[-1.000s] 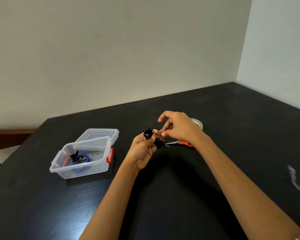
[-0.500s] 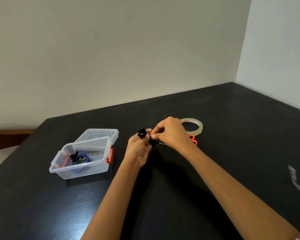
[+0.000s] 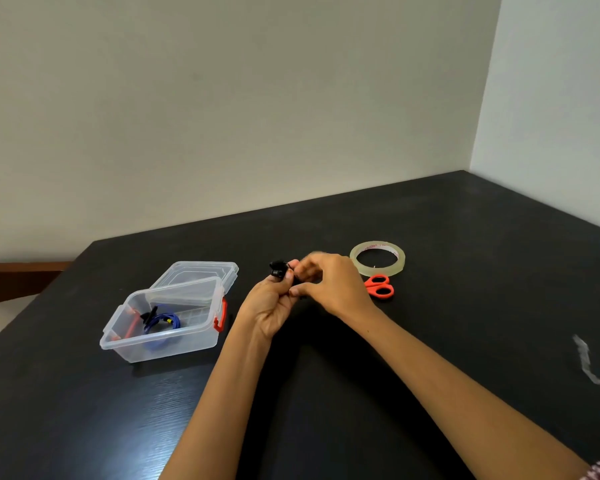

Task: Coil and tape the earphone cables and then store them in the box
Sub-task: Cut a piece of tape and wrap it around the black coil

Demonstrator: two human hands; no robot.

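Black desk (image 3: 465,258): matte, with faint wood grain showing where light glances off the near-left area. It fills the lower half of the view, and its far corner tucks into the room corner. The far and right edges run along the walls.

Back wall (image 3: 222,98): plain beige, bare. Right wall (image 3: 555,116): also plain, reads cooler and brighter. They meet at a straight corner seam (image 3: 486,81).

Left of the desk there's a brown wooden piece (image 3: 14,271) against the back wall; can't tell what furniture it is. Below it is a pale patch (image 3: 9,311), floor or seat, unclear.

Light is soft and even, source not visible.
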